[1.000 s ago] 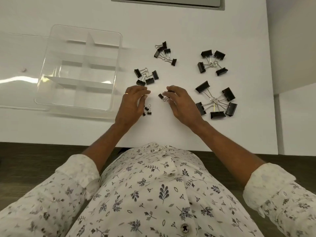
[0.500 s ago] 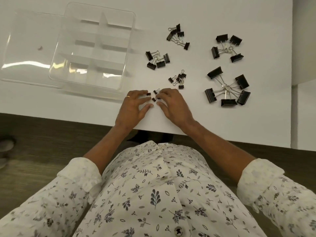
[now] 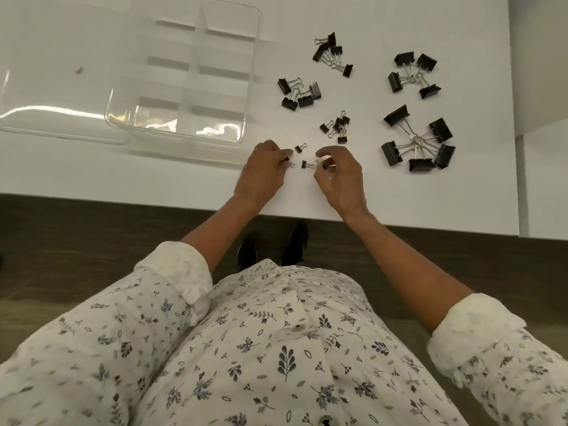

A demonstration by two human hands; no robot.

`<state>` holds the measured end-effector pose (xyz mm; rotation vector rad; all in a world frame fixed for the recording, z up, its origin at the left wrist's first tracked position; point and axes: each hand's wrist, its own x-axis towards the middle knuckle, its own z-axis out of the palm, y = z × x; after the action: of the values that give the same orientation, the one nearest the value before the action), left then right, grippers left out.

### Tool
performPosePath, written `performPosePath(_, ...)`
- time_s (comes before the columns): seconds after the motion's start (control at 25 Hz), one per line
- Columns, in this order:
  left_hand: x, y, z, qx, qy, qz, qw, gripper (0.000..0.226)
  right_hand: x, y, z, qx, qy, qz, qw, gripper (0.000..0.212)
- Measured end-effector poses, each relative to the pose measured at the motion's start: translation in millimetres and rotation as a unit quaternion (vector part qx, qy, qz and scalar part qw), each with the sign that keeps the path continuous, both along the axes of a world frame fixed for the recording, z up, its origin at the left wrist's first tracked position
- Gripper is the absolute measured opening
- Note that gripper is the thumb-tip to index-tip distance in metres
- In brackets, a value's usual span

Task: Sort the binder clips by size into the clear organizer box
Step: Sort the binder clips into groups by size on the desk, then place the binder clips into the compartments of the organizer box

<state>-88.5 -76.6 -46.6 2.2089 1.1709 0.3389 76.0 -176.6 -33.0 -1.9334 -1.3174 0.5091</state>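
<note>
The clear organizer box [image 3: 184,72] is being kept on the white desk [image 3: 92,173] at 10 o'clock from the hands, with its lid [image 3: 46,96] just beside it at its 9 o'clock side.

Five clusters of black binder clips are being kept at 12 to 2 o'clock:
- largest cluster [image 3: 416,146]: five clips
- large cluster [image 3: 410,76]: four clips
- far medium cluster [image 3: 330,52]: four clips
- near medium cluster [image 3: 302,98]: four clips
- tiny cluster [image 3: 338,127]: about five clips, too tangled for a sure count

Two loose tiny clips [image 3: 304,164] are being left between the hands. One further tiny clip, the left-hand clip [image 3: 289,162], is being pinched by the narrowed fingers of the left hand [image 3: 261,176]. Another, the right-hand clip [image 3: 329,162], is being held, mostly hidden, within the curled fingers of the right hand [image 3: 341,176].
</note>
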Motion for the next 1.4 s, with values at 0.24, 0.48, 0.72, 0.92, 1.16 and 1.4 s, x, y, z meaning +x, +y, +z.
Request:
performPosePath(0.24,-4.6,6.9,-1.6,-0.003,-0.023,-0.022,0.999,0.014,-18.3,-6.7,-6.1,-0.07,-0.088,0.041,0.993,0.035)
performPosePath(0.48,-1.4,10.8,3.5,-0.034,-0.085,0.014,0.996,0.024,-19.1,4.5,-8.6,-0.146,-0.138,0.039,0.979,0.028)
performPosePath(0.72,21.5,16.1,-0.7,-0.053,-0.042,-0.013,0.998,0.034,-10.4,1.2,-11.7,-0.093,-0.19,0.02,0.977,0.019)
performPosePath(0.92,28.4,14.9,-7.6,-0.023,-0.027,-0.019,0.999,0.025,12.6,2.3,-0.6,-0.064,0.123,-0.135,0.981,0.017)
performPosePath(1.16,37.9,13.9,-1.7,0.038,0.004,-0.023,0.999,0.019,40.0,7.1,14.9,-0.091,0.59,-0.163,0.785,0.022)
performPosePath(1.4,43.8,14.3,-0.8,-0.014,-0.019,0.026,0.999,0.012,65.3,19.0,25.8,-0.095,0.697,-0.17,0.69,0.016)
